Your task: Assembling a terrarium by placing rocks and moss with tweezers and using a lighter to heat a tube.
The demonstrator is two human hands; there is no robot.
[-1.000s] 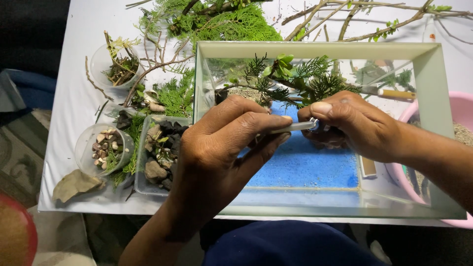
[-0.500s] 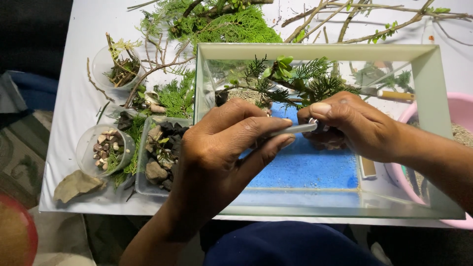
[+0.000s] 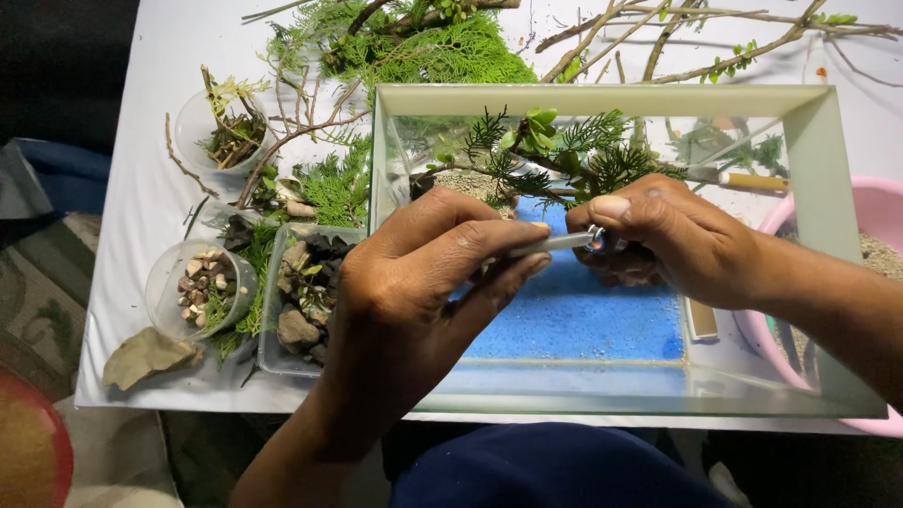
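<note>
A rectangular glass tank lies on a white table, with blue sand on its floor and green sprigs planted along the far side. My left hand hovers over the tank's left half and pinches a thin white tube between thumb and fingers. My right hand meets it from the right, fingers closed around the tube's tip, which carries a small metal ring. Both hands are above the blue sand.
Left of the tank stand a clear tray of dark stones, a cup of pebbles, a cup of twigs and a flat rock. Loose branches and greenery lie behind. A pink bowl sits at the right.
Both hands stay joined at the tube over the blue sand. They have barely shifted.
</note>
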